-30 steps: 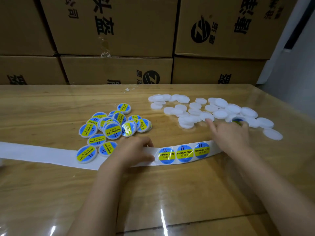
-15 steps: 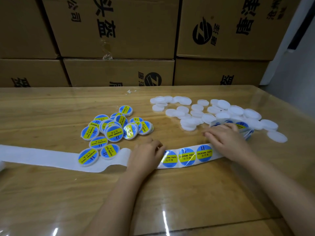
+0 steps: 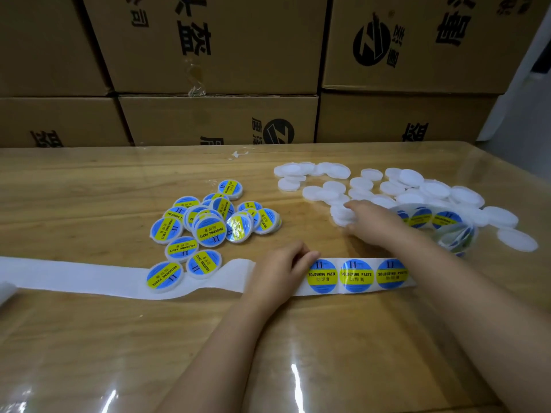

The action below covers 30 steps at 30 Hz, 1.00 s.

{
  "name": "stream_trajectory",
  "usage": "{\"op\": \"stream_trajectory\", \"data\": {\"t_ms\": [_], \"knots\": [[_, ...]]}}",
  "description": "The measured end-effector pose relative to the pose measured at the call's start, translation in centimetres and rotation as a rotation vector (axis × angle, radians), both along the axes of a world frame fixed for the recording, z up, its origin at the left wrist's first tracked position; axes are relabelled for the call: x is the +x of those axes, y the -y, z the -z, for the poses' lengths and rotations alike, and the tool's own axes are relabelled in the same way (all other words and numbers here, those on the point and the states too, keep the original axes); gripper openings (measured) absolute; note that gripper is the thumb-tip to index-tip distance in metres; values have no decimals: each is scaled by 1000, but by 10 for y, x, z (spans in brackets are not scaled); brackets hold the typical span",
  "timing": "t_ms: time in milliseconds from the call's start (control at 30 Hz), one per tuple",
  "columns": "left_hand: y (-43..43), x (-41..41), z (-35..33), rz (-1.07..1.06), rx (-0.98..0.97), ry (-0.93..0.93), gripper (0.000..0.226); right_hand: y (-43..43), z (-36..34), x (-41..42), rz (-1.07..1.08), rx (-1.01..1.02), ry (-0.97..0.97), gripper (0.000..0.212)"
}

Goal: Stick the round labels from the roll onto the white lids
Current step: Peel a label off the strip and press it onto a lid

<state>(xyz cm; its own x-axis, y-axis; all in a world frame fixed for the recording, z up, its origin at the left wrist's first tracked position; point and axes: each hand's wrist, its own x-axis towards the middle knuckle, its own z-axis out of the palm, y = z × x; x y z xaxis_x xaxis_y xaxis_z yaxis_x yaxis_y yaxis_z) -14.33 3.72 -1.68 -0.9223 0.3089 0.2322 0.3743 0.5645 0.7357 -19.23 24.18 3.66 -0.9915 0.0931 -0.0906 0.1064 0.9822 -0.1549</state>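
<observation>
The label strip (image 3: 356, 275) lies near-centre on the table (image 3: 89, 189), three labels exposed. Finished labelled lids (image 3: 208, 228) sit left; many white lids (image 3: 417, 189) await labelling far right. The left hand (image 3: 280, 272) pinches the strip; the right hand (image 3: 378, 228) touches a bare lid, grip indiscernible.

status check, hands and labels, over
Left hand rests on label strip, fingertips at three unpeeled labels. Right hand pinches white lid at pile edge. Nothing in the way.
</observation>
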Motion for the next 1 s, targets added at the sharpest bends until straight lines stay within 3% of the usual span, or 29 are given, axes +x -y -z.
{"op": "stream_trajectory", "data": {"t_ms": [200, 300, 400, 600, 833, 933, 1000], "knots": [[2, -4, -1, -28, 179, 76, 27, 10, 5, -7, 9, 173, -209, 15], [2, -4, -1, -28, 208, 97, 27, 14, 4, -5, -28, 282, -210, 15], [3, -5, 0, -36, 226, 106, 28, 14, 3, 1, -37, 251, -244, 17], [3, -6, 1, -45, 231, 100, 25, 19, -5, 18, 44, -35, -396, 18], [3, -4, -2, -35, 279, 136, 23, 25, -6, 46, 218, -878, -442, 8], [3, -4, -5, -66, 325, 129, 24, 39, -4, 63, 169, -1098, -522, 9], [2, -4, -6, -67, 466, 173, 28, 51, 2, 71, 112, -1133, -556, 14]]}}
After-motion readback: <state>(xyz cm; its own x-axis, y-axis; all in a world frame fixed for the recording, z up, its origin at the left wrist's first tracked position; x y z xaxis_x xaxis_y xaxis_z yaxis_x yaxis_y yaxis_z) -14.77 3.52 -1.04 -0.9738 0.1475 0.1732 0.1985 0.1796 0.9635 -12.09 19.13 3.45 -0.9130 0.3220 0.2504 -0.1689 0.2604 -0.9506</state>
